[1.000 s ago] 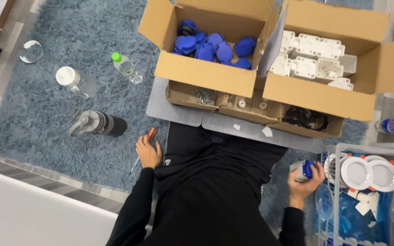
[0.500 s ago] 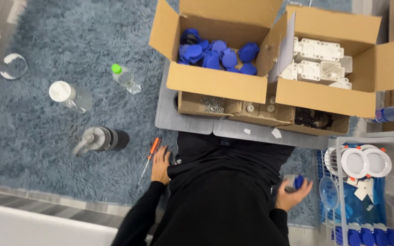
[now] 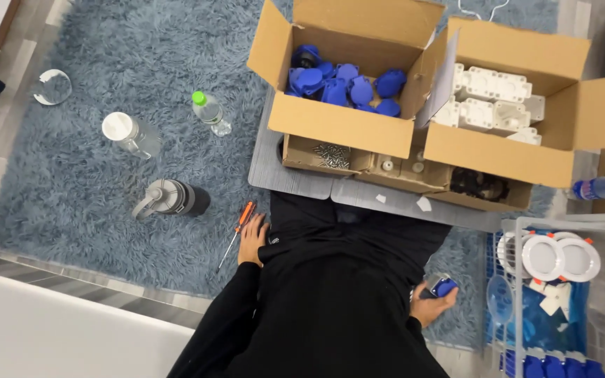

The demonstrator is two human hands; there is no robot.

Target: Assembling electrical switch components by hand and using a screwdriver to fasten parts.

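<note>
A fluffy blue rug (image 3: 71, 189) covers the floor. At about four o'clock, the right hand (image 3: 434, 306) is closed around a small blue plastic part (image 3: 445, 287) (it looks light and hard, easy to pinch by its sides). At nine o'clock, the left hand (image 3: 252, 239) lies flat and open, touching an orange screwdriver (image 3: 237, 225), arm bent close.

Green-capped bottle (image 3: 211, 112), dark flask (image 3: 174, 198), white basket (image 3: 568, 231)

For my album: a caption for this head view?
Seated person's left hand beside an orange screwdriver, right hand holding a blue part.
</note>
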